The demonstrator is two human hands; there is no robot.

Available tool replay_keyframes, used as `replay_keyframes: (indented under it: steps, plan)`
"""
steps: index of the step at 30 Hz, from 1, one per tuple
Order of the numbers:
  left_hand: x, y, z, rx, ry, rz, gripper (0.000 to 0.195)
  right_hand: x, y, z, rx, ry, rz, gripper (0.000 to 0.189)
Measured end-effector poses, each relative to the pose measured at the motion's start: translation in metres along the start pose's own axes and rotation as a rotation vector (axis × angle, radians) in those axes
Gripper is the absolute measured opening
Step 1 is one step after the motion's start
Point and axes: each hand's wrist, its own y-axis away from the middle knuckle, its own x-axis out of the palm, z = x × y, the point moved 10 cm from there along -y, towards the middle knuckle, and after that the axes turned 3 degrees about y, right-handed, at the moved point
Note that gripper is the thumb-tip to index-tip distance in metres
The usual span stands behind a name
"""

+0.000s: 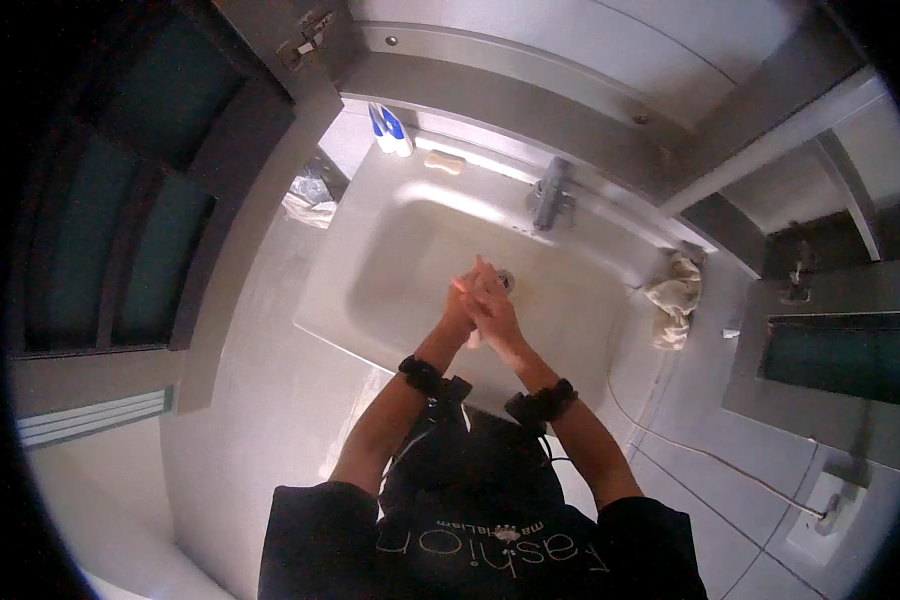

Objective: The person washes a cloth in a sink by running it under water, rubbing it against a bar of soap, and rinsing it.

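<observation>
Over the basin of a white sink (390, 262), my left hand (461, 304) and my right hand (493, 304) are pressed together, the right partly over the left with fingers overlapping. No object shows between them, though the palms are hidden. The round drain (505, 280) lies just beyond my fingers. A grey metal faucet (550, 196) stands at the sink's back edge. On the back left rim lies a beige bar of soap (445, 163), beside two white and blue tubes (390, 131). Each wrist bears a black strap with a device.
A crumpled cloth (673, 300) hangs right of the sink. A thin cable (705, 452) runs to a wall outlet (826, 514). An open cabinet (570, 97) with dark-paned doors spans above, its left door (244, 217) reaching far out. More cloth (311, 208) shows at the left.
</observation>
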Motion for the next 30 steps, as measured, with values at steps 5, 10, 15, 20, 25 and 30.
replay_keyframes:
  steps: [5,10,15,20,25,30]
  plan:
    - [0.002,-0.003,0.024,-0.100,0.268,-0.088,0.025,-0.011,-0.023,-0.071,0.438,-0.201,-0.056,0.028]
    - [0.019,-0.002,-0.015,-0.482,1.070,-0.107,0.030,-0.008,-0.019,-0.073,0.900,-1.079,0.022,0.037]
    - [0.010,-0.006,-0.016,-0.383,1.056,0.099,0.043,-0.031,-0.003,-0.049,0.602,-1.235,0.029,0.050]
    - [0.002,-0.003,-0.015,-0.446,0.730,0.222,0.059,-0.047,0.012,-0.062,0.682,-0.860,-0.062,0.057]
    - [-0.007,0.000,-0.010,-0.318,0.527,0.315,0.061,-0.025,0.005,-0.064,0.605,-1.023,-0.064,0.051]
    - [-0.025,-0.006,-0.052,-0.149,0.387,0.354,0.060,-0.019,0.012,-0.057,0.579,-1.136,0.102,0.042]
